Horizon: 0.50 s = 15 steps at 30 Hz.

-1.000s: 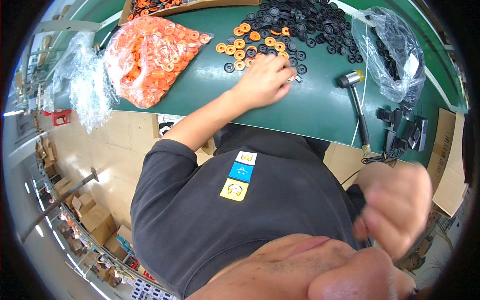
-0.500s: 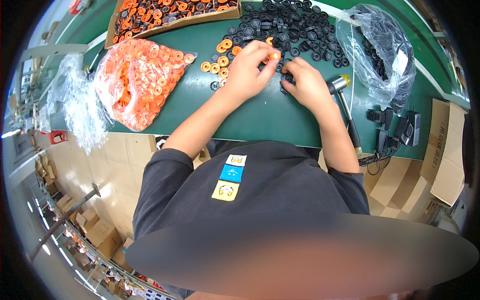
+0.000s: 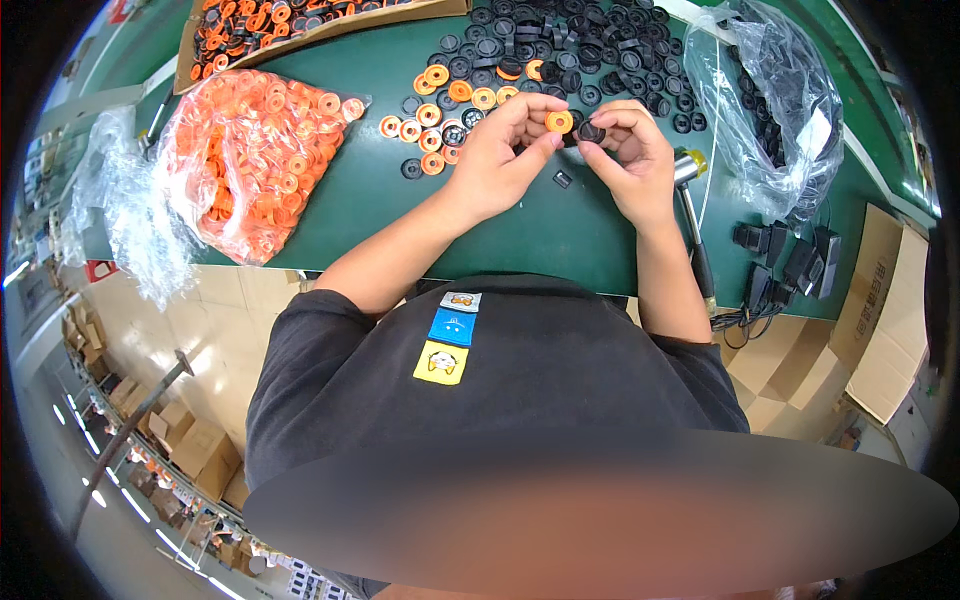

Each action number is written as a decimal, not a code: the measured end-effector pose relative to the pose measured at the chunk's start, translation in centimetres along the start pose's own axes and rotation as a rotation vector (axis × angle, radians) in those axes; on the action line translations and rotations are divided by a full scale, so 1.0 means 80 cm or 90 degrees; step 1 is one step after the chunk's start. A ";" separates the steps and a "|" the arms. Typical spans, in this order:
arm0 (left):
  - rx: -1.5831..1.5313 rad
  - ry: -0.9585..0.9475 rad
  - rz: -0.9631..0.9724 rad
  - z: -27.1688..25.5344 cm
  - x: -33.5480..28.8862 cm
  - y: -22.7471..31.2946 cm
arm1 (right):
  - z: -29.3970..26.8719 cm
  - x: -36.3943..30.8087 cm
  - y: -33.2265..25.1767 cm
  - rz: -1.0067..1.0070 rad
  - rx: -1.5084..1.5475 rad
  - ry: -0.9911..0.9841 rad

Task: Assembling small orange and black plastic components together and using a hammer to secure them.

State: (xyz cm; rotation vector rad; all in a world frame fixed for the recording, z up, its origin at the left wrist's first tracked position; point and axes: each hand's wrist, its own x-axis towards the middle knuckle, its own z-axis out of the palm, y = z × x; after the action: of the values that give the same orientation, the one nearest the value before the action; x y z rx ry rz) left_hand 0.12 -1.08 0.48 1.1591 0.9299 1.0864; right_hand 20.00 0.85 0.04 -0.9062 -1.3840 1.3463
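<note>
Between the thumb and fingers of my left hand (image 3: pixel 508 155) is an orange ring-shaped wheel part (image 3: pixel 559 121), its round face turned up. My right hand (image 3: pixel 636 155) pinches a round black wheel part (image 3: pixel 591 131) just to the right of it. The two parts are held close together above the table; whether they touch I cannot tell. A small black block (image 3: pixel 562 179) lies on the green table below my hands. Loose orange rings (image 3: pixel 430 115) are scattered left of my left hand, and a pile of black round parts (image 3: pixel 600 45) spreads beyond both hands.
A clear bag of orange rings (image 3: pixel 260 150) lies at the left, beside crumpled plastic film (image 3: pixel 140 210). Behind it stands a cardboard box (image 3: pixel 330 27) of mixed parts. At the right are a hammer (image 3: pixel 697 235), a clear bag of black parts (image 3: pixel 775 110) and black adapters with cables (image 3: pixel 790 260).
My right hand has lifted a black round part off the table and brought it beside the orange ring. My left hand has turned the ring into view. The small black block now lies uncovered.
</note>
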 end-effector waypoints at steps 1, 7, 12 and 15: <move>-0.002 0.002 -0.003 0.001 0.000 0.001 | 0.003 0.000 -0.001 -0.020 0.007 0.016; 0.016 -0.014 -0.021 0.002 -0.003 0.000 | 0.008 -0.004 -0.010 -0.112 -0.168 0.022; -0.089 0.004 -0.061 0.004 -0.002 0.003 | 0.011 -0.004 -0.009 -0.115 -0.198 0.042; -0.091 0.018 -0.055 0.004 -0.001 0.005 | 0.012 -0.003 -0.017 -0.107 -0.220 0.041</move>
State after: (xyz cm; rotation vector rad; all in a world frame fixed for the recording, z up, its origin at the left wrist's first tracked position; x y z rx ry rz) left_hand 0.36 -1.17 0.92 0.9798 0.9005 1.0826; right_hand 19.32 0.18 1.43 -1.0230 -1.6334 0.9596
